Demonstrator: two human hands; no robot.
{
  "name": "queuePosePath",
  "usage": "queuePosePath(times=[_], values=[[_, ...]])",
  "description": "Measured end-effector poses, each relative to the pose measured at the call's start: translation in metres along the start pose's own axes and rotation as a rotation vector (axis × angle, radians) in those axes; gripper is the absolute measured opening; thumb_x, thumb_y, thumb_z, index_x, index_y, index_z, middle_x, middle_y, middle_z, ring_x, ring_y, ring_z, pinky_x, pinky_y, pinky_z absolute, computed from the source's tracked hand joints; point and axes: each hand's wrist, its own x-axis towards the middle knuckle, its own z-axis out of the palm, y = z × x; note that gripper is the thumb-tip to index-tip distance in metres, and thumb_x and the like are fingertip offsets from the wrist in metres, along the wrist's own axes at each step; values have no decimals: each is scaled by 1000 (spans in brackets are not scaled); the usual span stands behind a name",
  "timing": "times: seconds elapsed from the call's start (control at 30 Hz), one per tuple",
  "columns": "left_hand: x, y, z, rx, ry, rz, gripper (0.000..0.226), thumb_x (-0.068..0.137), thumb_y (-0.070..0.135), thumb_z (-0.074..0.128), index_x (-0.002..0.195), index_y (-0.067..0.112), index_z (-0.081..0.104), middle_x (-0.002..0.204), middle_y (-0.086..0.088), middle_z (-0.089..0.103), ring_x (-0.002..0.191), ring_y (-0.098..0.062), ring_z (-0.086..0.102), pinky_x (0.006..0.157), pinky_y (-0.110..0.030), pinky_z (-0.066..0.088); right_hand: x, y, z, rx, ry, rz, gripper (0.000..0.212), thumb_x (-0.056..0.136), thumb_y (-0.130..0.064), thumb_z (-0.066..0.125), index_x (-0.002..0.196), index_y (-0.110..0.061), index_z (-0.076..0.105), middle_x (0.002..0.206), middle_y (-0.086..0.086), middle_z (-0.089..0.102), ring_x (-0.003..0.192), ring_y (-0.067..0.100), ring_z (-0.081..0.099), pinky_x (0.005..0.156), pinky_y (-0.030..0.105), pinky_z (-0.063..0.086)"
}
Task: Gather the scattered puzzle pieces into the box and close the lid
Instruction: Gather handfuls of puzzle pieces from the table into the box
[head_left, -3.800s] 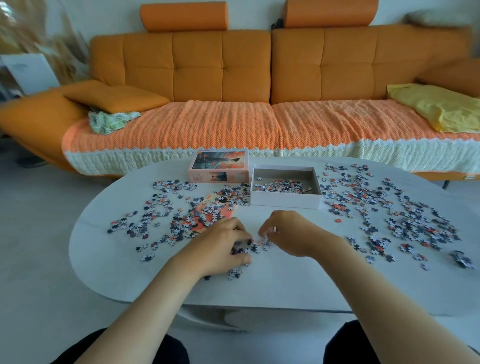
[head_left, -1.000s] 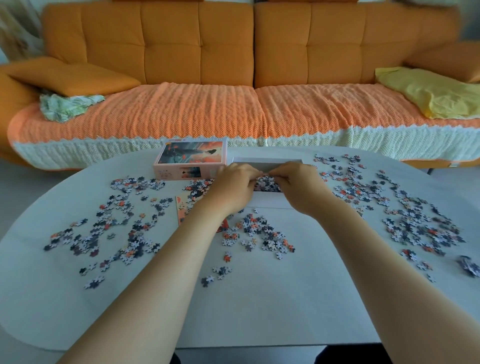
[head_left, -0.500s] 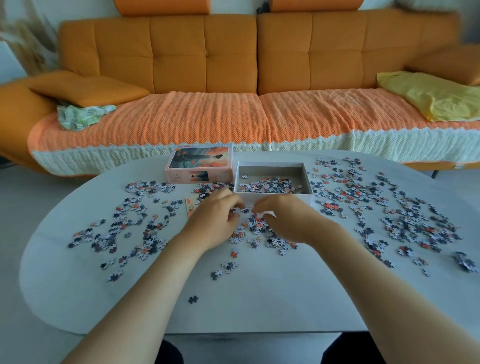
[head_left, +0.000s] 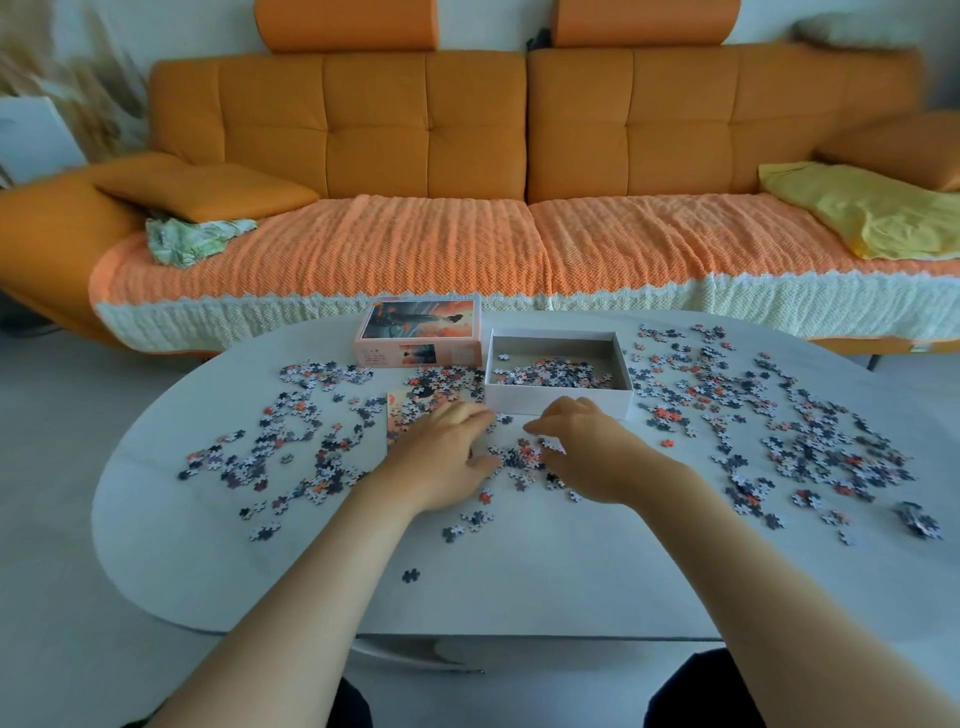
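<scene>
The open white box (head_left: 558, 404) stands at the table's middle back, with a layer of puzzle pieces (head_left: 556, 371) inside. Its picture lid (head_left: 418, 332) lies to the left of it. Scattered pieces cover the table on the left (head_left: 311, 441) and on the right (head_left: 779, 431). A small pile of pieces (head_left: 517, 460) lies just in front of the box, between my hands. My left hand (head_left: 441, 460) rests on the table with fairly straight fingers against the pile's left side. My right hand (head_left: 589, 452) has its fingers curled over pieces at the pile's right side.
A pink card (head_left: 393, 415) lies partly under pieces left of my left hand. A single piece (head_left: 410, 575) sits alone near the white oval table's front edge (head_left: 519, 631). An orange sofa (head_left: 467, 130) stands close behind the table.
A second ago both hands were at the box rim. They have come back toward me and now lie on the pile in front of the box.
</scene>
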Motion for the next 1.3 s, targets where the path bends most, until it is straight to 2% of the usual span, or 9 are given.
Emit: queuePosePath(times=[0.13, 0.27, 0.43, 0.67, 0.77, 0.9, 0.97, 1.1, 1.3], values=[[3, 13, 1, -20, 12, 30, 62, 93, 50, 49, 148, 26, 34, 146, 10, 37, 136, -13, 27, 109, -36, 31, -7, -1, -4, 23, -119, 37, 43, 95, -12, 46, 130, -35, 58, 128, -3, 46, 121, 19, 40, 103, 40, 39], [-1, 17, -2, -33, -26, 87, 71, 87, 60, 55, 147, 28, 36, 143, 11, 39, 133, -11, 32, 107, -34, 32, -18, 5, -20, 86, -105, 64, 38, 96, -24, 52, 133, -32, 55, 131, -3, 47, 118, 17, 47, 102, 37, 40], [-7, 19, -3, -60, -90, 78, 88, 78, 68, 61, 150, 30, 28, 145, 13, 31, 134, -10, 27, 107, -36, 33, -28, 12, -28, 6, -203, 216, 75, 77, -43, 77, 142, -30, 43, 130, -2, 45, 112, 19, 52, 97, 33, 45], [-1, 26, 5, -108, -24, 103, 63, 92, 45, 59, 147, 23, 38, 134, 8, 42, 131, -11, 31, 107, -36, 34, -9, -5, -12, 23, -78, 175, 25, 84, -22, 68, 107, -15, 69, 105, 5, 63, 88, 21, 60, 78, 37, 56], [0, 19, -1, -116, 2, 84, 69, 89, 48, 62, 148, 22, 37, 141, 8, 37, 134, -12, 29, 111, -37, 31, -6, 0, -11, 35, -90, 194, 45, 81, -31, 73, 122, -13, 62, 119, 5, 58, 99, 23, 59, 86, 36, 53], [-2, 13, -3, 63, -53, 95, 76, 87, 60, 54, 150, 27, 30, 145, 7, 29, 137, -17, 20, 114, -42, 24, -7, 1, -12, 54, -149, 213, 85, 76, -49, 75, 147, -25, 36, 134, 1, 39, 116, 24, 50, 95, 36, 46], [-3, 15, 0, 38, -82, 91, 69, 89, 58, 53, 149, 30, 32, 142, 7, 33, 134, -16, 22, 111, -41, 26, -4, -4, -10, 46, -158, 196, 77, 78, -50, 73, 143, -26, 41, 129, 2, 39, 109, 24, 54, 92, 36, 48], [2, 19, 3, -89, -34, 87, 58, 92, 44, 58, 144, 25, 45, 125, 6, 43, 121, -13, 32, 103, -33, 34, 5, -15, -7, 70, -144, 128, 36, 84, -41, 71, 116, -27, 63, 106, 1, 42, 79, 15, 54, 67, 28, 51], [7, 17, 2, -169, 5, 85, 47, 90, 37, 65, 133, 21, 57, 114, 5, 52, 114, -12, 43, 95, -28, 37, 8, -14, -8, 127, -56, 132, 24, 83, -33, 71, 105, -23, 70, 99, -1, 57, 79, 17, 61, 53, 24, 52]])
